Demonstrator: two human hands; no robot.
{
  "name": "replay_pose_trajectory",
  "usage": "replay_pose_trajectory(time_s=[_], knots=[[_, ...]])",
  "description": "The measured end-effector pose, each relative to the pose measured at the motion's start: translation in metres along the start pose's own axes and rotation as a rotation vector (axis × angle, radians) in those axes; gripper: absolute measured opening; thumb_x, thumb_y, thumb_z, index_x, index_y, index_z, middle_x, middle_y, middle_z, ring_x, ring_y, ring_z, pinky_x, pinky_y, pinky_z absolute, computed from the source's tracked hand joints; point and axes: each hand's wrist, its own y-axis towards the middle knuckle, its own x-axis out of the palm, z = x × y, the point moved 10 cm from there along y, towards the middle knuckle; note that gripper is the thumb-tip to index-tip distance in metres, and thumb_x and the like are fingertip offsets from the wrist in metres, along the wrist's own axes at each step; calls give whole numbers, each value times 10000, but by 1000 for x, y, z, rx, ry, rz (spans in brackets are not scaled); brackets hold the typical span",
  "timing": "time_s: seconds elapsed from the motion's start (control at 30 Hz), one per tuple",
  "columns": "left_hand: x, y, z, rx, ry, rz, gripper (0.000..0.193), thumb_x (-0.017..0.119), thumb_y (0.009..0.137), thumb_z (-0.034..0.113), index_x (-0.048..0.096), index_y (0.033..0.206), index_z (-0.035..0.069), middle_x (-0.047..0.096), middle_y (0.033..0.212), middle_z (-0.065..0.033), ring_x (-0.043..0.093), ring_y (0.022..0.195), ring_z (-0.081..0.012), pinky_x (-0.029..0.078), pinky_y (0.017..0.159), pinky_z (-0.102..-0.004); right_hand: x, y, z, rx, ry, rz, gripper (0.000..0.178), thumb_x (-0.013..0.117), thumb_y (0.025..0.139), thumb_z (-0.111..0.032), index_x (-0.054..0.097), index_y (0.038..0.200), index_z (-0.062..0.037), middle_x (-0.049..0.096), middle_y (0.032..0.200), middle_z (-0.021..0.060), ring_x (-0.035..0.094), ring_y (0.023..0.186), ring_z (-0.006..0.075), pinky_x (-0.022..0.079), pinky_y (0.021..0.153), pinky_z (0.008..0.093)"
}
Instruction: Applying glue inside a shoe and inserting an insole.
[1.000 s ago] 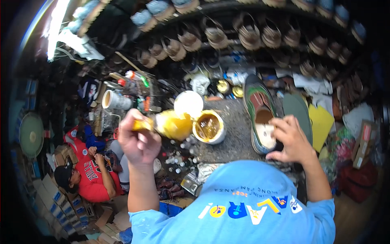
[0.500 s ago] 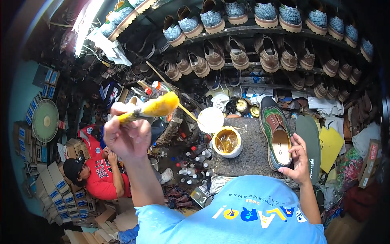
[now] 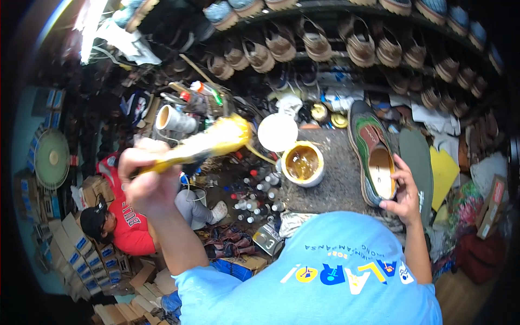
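A glue-covered brush (image 3: 214,140) is raised at the left, my left hand (image 3: 147,176) closed round its handle. Thick yellow glue coats its bristles, and a strand trails from them toward the glue pot (image 3: 319,174). That white pot stands uncovered on the dark bench, with amber glue inside. Further right lies a wingtip shoe (image 3: 364,142) in green, brown and blue-grey, its toe pointing away from me and a pale insole showing. My right hand (image 3: 405,189) grips the shoe by its heel end, thumb and fingers on either side.
A round white lid (image 3: 278,132) rests behind the pot. Green sheet material (image 3: 416,162) and yellow paper (image 3: 445,179) lie right of the shoe. Shelves of shoes (image 3: 360,46) run across the back. Several bottles (image 3: 260,200) stand left of the bench (image 3: 346,184). Another person (image 3: 130,225) sits at left.
My left hand and the brush have shifted left and tilted, blurred by motion. The whole view has moved, with shelves higher in it. My right hand stays on the shoe.
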Motion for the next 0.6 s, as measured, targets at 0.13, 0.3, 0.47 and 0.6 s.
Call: replay_pose_trajectory(time_s=[0.13, 0.3, 0.47, 0.6], knots=[[36, -34, -115, -232, 727, -57, 115, 752, 838, 50, 736, 930, -17, 692, 722, -58, 643, 596, -137, 550, 603, -281, 4, 4, -6, -42, -69, -16, 564, 950, 626, -147, 586, 1048, -62, 326, 1614, 243, 442, 1436, 326, 378, 1160, 438], [100, -62, -196, -26, 982, -276, 125, 754, 877, 26, 673, 786, -1, 624, 656, -121, 637, 537, -190, 479, 514, -311, 6, 3, -13, -44, -123, 9, 522, 948, 623, -109, 579, 986, -43, 341, 1592, 254, 442, 1441, 340, 384, 1167, 433], [33, -108, -269, -835, 59, 409, 220, 605, 1013, 165, 604, 811, 78, 544, 572, -7, 406, 419, -56, 295, 367, -219, 5, -2, -15, -31, -150, 49, 510, 938, 610, -108, 575, 962, -39, 367, 1563, 288, 397, 1485, 381, 358, 1188, 460], [17, -151, -300, -1037, -750, 651, 315, 573, 1022, 282, 549, 776, 86, 459, 528, 5, 362, 382, -67, 294, 337, -220, 5, -1, -17, -63, -139, 59, 499, 936, 603, -113, 575, 939, -43, 384, 1549, 295, 438, 1453, 358, 347, 1195, 467]])
